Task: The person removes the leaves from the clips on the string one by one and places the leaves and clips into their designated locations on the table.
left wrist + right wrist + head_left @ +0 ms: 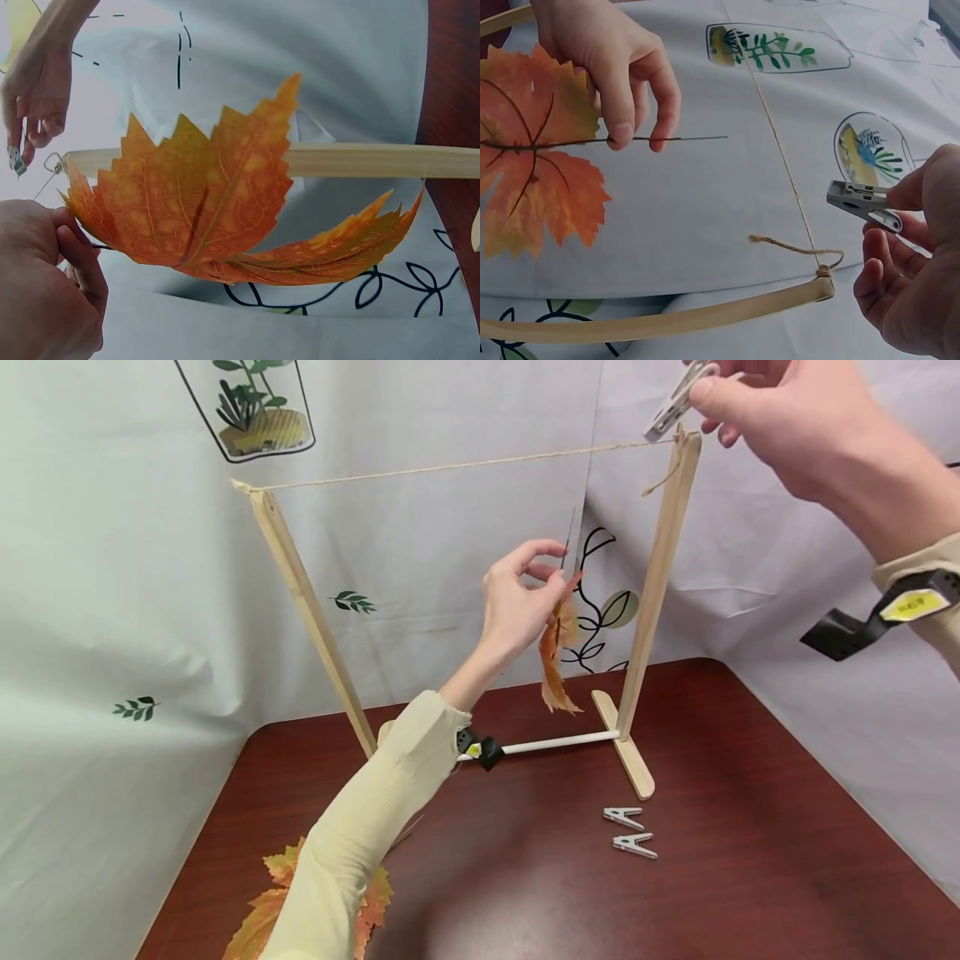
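Observation:
My left hand [521, 597] pinches the thin stem of an orange maple leaf [202, 202] between thumb and fingers. The leaf hangs below the hand, its stem pointing up, beneath a twine line [450, 466]. In the right wrist view the stem [697, 138] runs past the fingertips, apart from the twine. My right hand [795, 427] holds a grey clothespin [864, 201] by thumb and fingers, close to the twine's right end at the top of the right wooden post [660, 577].
Two grey clothespins [633, 845] lie on the dark red table [510, 877]. More orange leaves [258, 922] lie at the front left, partly under the left sleeve. The left post [311, 618] and a white crossbar [558, 743] complete the wooden stand.

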A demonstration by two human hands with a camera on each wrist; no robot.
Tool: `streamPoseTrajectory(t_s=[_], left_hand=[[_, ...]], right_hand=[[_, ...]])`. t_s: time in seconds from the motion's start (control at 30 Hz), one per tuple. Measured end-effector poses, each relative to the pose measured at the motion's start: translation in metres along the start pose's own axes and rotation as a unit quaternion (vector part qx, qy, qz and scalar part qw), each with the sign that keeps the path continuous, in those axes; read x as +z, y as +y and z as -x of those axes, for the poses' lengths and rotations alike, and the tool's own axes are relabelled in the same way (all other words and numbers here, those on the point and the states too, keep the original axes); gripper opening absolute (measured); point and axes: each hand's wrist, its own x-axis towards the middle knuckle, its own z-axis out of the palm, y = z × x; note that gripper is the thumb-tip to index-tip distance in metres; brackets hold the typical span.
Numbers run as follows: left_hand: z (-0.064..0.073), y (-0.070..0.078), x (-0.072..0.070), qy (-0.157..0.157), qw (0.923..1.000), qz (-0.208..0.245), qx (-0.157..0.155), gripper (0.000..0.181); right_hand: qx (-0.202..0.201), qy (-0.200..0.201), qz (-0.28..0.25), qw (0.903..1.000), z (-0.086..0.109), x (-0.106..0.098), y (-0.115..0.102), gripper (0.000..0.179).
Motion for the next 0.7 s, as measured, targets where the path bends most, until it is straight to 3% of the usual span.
streamPoseTrajectory(t_s=[0.13, 0.27, 0.7], left_hand=[[0.006, -0.005, -0.009, -0.003, 1.0000, 0.004, -0.008, 0.026], [0.012, -0.007, -0.017, -0.002, 0.9999, 0.002, -0.015, 0.026], [0.024, -0.009, -0.032, -0.016, 0.9998, -0.011, 0.003, 0.026]], right_hand=[[-0.027, -0.009, -0.051, 0.9983, 0.008, -0.003, 0.006, 0.026], [-0.039, -0.017, -0.065, 0.9970, 0.017, -0.006, 0.009, 0.027], [-0.028, -0.022, -0.026, 0.9990, 0.033, -0.008, 0.018, 0.028]])
